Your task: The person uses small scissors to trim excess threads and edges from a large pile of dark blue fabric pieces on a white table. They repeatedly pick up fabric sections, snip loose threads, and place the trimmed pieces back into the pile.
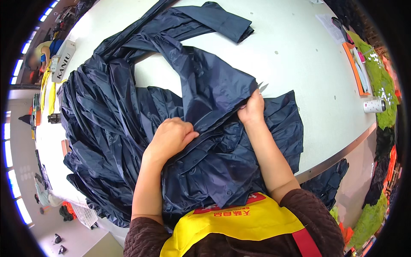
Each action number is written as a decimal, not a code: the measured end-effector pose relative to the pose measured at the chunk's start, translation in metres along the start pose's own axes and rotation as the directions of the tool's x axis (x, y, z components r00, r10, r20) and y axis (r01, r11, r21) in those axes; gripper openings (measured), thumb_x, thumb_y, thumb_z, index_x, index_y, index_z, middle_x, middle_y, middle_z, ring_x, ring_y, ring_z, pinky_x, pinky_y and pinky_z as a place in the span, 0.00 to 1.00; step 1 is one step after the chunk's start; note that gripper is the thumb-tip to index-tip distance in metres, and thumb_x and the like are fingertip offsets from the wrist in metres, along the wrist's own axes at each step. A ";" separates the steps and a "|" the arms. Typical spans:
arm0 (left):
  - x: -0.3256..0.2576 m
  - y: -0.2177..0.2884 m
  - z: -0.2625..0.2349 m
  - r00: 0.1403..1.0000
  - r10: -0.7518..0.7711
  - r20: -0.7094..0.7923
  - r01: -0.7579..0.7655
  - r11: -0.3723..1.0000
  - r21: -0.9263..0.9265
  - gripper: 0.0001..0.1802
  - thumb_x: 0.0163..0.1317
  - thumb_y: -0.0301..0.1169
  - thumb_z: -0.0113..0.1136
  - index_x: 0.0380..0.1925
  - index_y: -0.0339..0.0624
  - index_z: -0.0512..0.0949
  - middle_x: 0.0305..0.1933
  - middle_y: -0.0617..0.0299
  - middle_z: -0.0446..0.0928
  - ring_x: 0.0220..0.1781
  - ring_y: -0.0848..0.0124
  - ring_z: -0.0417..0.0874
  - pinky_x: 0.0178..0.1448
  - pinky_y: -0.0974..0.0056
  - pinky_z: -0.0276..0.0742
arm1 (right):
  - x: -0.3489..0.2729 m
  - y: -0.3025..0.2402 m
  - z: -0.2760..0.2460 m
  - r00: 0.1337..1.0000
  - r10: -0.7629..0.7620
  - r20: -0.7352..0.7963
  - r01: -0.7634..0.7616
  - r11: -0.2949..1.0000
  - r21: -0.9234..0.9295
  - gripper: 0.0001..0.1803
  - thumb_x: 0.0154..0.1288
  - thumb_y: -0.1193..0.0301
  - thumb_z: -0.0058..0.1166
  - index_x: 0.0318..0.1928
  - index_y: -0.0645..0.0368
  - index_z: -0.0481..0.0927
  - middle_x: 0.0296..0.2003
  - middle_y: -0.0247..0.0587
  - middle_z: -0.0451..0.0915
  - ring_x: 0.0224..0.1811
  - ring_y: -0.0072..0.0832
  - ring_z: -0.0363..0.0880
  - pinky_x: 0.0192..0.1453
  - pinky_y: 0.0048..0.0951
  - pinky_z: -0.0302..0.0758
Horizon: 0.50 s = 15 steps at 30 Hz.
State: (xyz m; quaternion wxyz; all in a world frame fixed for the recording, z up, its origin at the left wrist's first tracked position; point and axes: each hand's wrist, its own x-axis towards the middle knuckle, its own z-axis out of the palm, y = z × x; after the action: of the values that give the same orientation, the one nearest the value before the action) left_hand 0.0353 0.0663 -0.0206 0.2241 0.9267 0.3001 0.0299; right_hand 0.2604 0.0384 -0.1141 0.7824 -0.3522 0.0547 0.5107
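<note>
A dark navy garment (pixel 113 100) of thin shiny cloth lies bunched over the left and middle of the table, with round buttons or snaps on the part nearest me. One sleeve (pixel 220 21) stretches toward the far side. My left hand (pixel 171 136) is closed on a fold near the middle. At the right end of the same raised fold, my right hand (pixel 252 108) is closed around small scissors, their pointed metal blades (pixel 263 87) sticking out beyond the fingers. That hand also touches the cloth edge; the scissors' handles are hidden in it.
The white table (pixel 308 60) has a curved-looking metal edge (pixel 338 154) at right. Near it stand a white cup (pixel 374 106) and an orange-edged box (pixel 356 68). Black-handled scissors (pixel 339 28) lie beyond. A white carton (pixel 63 61) and another person (pixel 40 55) are far left.
</note>
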 end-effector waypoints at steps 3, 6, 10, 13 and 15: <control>-0.007 0.008 -0.005 0.980 -0.139 0.143 0.151 0.985 -0.080 0.19 0.48 0.43 0.64 0.16 0.38 0.75 0.19 0.53 0.74 0.28 0.56 0.77 0.32 0.57 0.70 | -0.019 0.018 0.013 0.999 0.041 -0.006 -0.041 0.999 -0.008 0.21 0.69 0.59 0.41 0.51 0.64 0.70 0.48 0.43 0.76 0.48 0.36 0.76 0.55 0.38 0.72; 0.010 0.031 -0.023 0.969 -0.216 -0.118 0.212 0.976 -0.044 0.21 0.43 0.47 0.68 0.18 0.39 0.75 0.18 0.57 0.72 0.25 0.59 0.75 0.32 0.59 0.70 | -0.025 0.016 0.018 1.000 0.029 -0.004 -0.029 0.998 -0.050 0.22 0.70 0.58 0.40 0.51 0.64 0.70 0.48 0.43 0.75 0.49 0.36 0.76 0.54 0.39 0.73; 0.035 0.048 -0.001 0.930 0.096 -0.354 -0.125 0.990 -0.060 0.20 0.41 0.39 0.71 0.28 0.38 0.74 0.32 0.54 0.73 0.38 0.56 0.73 0.44 0.60 0.70 | -0.025 0.019 0.015 0.997 -0.077 -0.005 0.076 0.995 -0.061 0.17 0.69 0.62 0.43 0.46 0.64 0.72 0.42 0.40 0.77 0.43 0.31 0.78 0.51 0.32 0.74; 0.043 0.035 0.043 0.944 -0.024 -0.330 -0.032 0.986 -0.163 0.23 0.40 0.37 0.71 0.33 0.36 0.72 0.35 0.53 0.73 0.38 0.54 0.74 0.46 0.60 0.70 | -0.029 0.018 0.019 0.996 -0.076 0.046 0.080 0.991 -0.103 0.17 0.69 0.62 0.42 0.47 0.64 0.72 0.43 0.40 0.77 0.44 0.31 0.77 0.50 0.31 0.74; 0.044 0.028 0.055 0.941 -0.160 -0.297 0.047 0.933 -0.356 0.24 0.41 0.37 0.71 0.33 0.36 0.71 0.35 0.52 0.73 0.41 0.54 0.74 0.47 0.59 0.70 | -0.026 0.014 0.017 0.998 -0.025 0.062 0.028 0.998 -0.051 0.19 0.69 0.61 0.40 0.47 0.64 0.72 0.43 0.40 0.77 0.44 0.32 0.77 0.51 0.32 0.74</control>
State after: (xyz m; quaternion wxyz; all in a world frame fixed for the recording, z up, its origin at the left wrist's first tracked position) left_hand 0.0966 0.0493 -0.0620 0.3318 0.8387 0.3716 0.2200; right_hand 0.2314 0.0323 -0.0964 0.7809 -0.3574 0.0128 0.5122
